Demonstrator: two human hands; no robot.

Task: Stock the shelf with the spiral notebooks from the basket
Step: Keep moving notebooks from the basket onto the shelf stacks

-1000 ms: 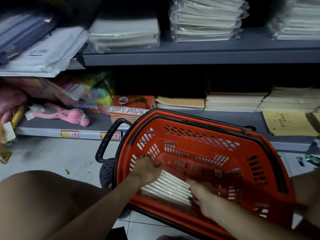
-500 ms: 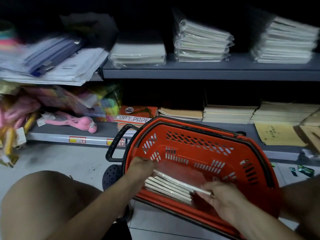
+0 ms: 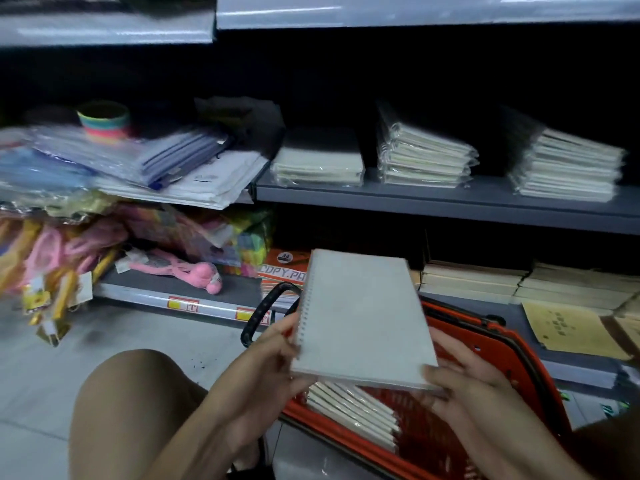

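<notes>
both hands, left hand [image 3: 273, 355] and right hand [image 3: 464, 382], pinched one white spiral-bound notebook [image 3: 363, 317] above the red plastic basket [image 3: 512, 355]; three wrapped notebook stacks [image 3: 426, 157] sat shelved; an orange pack read "copy" [image 3: 282, 271].

both forearms reach forward and up from the lower edge of the view, bare to the elbow. the left hand [image 3: 273, 351] is raised at centre, thumb toward the viewer, fingers [image 3: 291, 320] curled round the spiral edge of a spiral notebook [image 3: 363, 317]. the right hand [image 3: 464, 379] sits lower and to the right, palm turned up, thumb pressed on the near corner and fingers spread beneath. a bare knee [image 3: 138, 393] is bent at lower left.
</notes>
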